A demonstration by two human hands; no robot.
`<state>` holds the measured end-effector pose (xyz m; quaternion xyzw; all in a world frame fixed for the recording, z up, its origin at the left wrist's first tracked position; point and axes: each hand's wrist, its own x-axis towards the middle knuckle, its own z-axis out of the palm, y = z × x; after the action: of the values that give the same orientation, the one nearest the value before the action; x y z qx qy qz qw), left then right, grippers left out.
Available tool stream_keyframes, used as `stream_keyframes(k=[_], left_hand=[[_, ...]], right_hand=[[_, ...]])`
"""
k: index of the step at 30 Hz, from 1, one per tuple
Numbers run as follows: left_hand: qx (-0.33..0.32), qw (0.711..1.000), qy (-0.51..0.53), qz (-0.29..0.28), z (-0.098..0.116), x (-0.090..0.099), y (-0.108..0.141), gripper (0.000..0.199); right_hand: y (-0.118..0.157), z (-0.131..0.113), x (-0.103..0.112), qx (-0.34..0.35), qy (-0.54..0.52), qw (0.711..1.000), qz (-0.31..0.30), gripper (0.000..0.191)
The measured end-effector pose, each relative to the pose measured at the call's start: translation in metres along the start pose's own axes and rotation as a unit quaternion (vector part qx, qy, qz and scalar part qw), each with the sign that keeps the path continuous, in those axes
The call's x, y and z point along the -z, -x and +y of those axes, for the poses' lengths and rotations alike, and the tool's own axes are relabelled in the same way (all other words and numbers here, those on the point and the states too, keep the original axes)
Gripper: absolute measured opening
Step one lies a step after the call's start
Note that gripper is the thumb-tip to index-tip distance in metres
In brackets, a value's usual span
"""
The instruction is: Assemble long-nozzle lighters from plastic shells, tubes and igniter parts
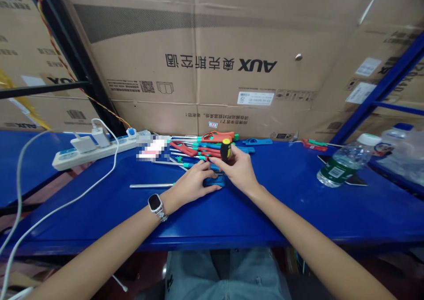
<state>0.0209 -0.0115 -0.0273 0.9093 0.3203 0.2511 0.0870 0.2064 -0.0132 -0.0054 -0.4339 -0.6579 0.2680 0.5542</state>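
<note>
My right hand (241, 169) is closed around a short screwdriver (226, 150) with a yellow-and-black handle. The screwdriver stands nearly upright, its shaft pointing down at a blue long-nozzle lighter (214, 182). That lighter lies on the blue table, its metal tube reaching left; my left hand (198, 180) grips its body, thumb and fingers on either side. Whether the screwdriver tip sits in a screw is hidden by my fingers. Just beyond both hands lies a pile of similar lighters, among them a red one (217, 137) and a blue one (257, 142).
A white power strip (96, 150) with plugged-in chargers and a trailing white cable (84, 193) occupies the left. Right of the hands stand a water bottle (344, 161) beside a dark flat object (357, 180) and a red-green item (314, 145). Large cardboard boxes (212, 30) wall the back.
</note>
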Motion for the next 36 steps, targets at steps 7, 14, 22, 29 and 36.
stream_keyframes(k=[7, 14, 22, 29, 36], left_hand=[[-0.003, 1.0, -0.003, 0.002, -0.001, 0.0, 0.0, 0.025], [-0.015, 1.0, -0.003, 0.016, -0.003, -0.002, 0.001, 0.027], [-0.015, 1.0, -0.012, 0.001, 0.002, 0.0, -0.001, 0.028], [-0.047, 0.993, -0.096, -0.043, 0.0, 0.02, 0.003, 0.042], [-0.071, 0.986, -0.129, -0.076, -0.01, 0.025, 0.007, 0.035]], right_hand=[[0.004, -0.007, 0.018, -0.051, -0.103, 0.978, -0.174, 0.041], [0.003, -0.006, 0.022, -0.031, -0.066, 0.986, -0.151, 0.041], [0.003, 0.001, 0.031, -0.057, -0.052, 0.996, 0.048, 0.048], [0.017, 0.006, 0.072, -0.155, 0.42, 0.893, -0.05, 0.038], [0.017, 0.01, 0.065, -0.152, 0.551, 0.81, -0.133, 0.036]])
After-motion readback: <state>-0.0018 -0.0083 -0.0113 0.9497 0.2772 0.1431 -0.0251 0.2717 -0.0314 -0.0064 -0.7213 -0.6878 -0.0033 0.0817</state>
